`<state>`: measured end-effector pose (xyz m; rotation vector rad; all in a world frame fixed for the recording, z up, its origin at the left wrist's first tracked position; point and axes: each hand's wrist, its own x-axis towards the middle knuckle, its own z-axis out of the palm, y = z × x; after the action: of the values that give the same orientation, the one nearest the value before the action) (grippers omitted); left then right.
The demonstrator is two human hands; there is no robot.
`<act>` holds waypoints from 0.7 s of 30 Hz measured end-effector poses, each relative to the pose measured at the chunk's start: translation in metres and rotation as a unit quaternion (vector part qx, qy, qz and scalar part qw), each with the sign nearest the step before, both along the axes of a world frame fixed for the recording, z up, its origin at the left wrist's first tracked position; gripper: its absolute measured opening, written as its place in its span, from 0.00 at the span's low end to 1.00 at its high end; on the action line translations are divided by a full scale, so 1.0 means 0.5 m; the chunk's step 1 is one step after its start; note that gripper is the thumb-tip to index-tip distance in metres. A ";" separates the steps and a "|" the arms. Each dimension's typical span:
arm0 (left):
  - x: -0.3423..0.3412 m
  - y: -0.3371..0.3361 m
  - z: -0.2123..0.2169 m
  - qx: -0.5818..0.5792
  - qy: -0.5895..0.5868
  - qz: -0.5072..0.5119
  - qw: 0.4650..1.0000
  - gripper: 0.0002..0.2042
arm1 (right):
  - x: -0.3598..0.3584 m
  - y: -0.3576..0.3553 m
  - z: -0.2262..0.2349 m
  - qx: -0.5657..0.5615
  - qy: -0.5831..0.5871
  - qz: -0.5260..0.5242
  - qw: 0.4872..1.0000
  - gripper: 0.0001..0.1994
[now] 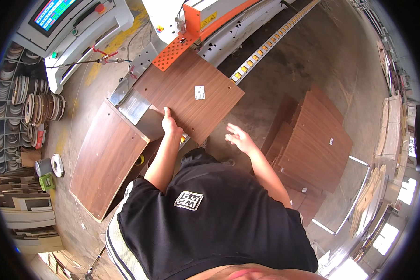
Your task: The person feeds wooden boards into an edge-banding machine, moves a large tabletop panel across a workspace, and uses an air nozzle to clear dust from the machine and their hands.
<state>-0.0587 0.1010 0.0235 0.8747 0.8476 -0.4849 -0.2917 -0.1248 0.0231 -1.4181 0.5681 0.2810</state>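
Panel (184, 98) in brown wood grain lies partly under the orange guard (171, 54); our left hand (171, 128) grips its edge on our side of the guard, our right hand (240, 139), fingers loosely spread, hangs empty right of it; we judge this piece midway, but whether stacked panels (315, 144) farther right are done, we cannot tell

Coiled rolls (51, 109) of strip stored on rack (6, 108) at left; green container (46, 182) seen near white roll (54, 162); boards (30, 220) piled at lower left; floor (359, 65) marked with yellow paint (93, 73).
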 end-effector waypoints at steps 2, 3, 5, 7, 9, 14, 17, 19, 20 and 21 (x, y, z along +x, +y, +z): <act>0.004 -0.024 0.004 0.021 0.001 0.007 1.000 0.30 | -0.075 -0.006 -0.023 0.011 0.040 -0.045 0.998 0.35; 0.009 -0.038 0.005 0.032 0.000 0.008 0.999 0.30 | -0.121 -0.006 -0.040 0.014 0.060 -0.074 0.995 0.34; 0.021 -0.062 -0.011 0.004 -0.008 -0.001 1.000 0.30 | -0.223 0.001 -0.074 -0.001 0.104 -0.118 0.988 0.32; 0.038 -0.086 -0.050 -0.027 -0.020 -0.013 0.999 0.30 | -0.342 0.014 -0.121 -0.009 0.149 -0.158 0.976 0.29; 0.058 -0.122 -0.080 -0.032 -0.023 -0.008 0.999 0.30 | -0.445 0.040 -0.142 0.006 0.184 -0.216 0.959 0.27; 0.077 -0.227 -0.047 -0.022 -0.013 -0.058 0.998 0.30 | -0.558 0.136 -0.080 -0.014 0.284 -0.303 0.909 0.23; 0.109 -0.258 -0.106 -0.071 -0.130 -0.110 0.983 0.31 | -0.653 0.182 -0.120 -0.016 0.270 -0.336 0.902 0.21; 0.133 -0.279 -0.102 -0.098 -0.063 -0.174 0.978 0.29 | -0.702 0.220 -0.168 0.010 0.249 -0.390 0.887 0.20; 0.127 -0.302 -0.079 -0.096 -0.081 -0.181 0.975 0.29 | -0.706 0.221 -0.157 -0.014 0.268 -0.353 0.896 0.13; 0.155 -0.296 -0.099 -0.133 -0.108 -0.224 0.959 0.28 | -0.710 0.233 -0.165 -0.040 0.240 -0.372 0.896 0.13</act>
<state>0.0188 -0.0471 -0.0262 0.8505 0.3667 -0.8612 -0.6465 -0.0085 -0.0592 -1.1043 1.4931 -0.0210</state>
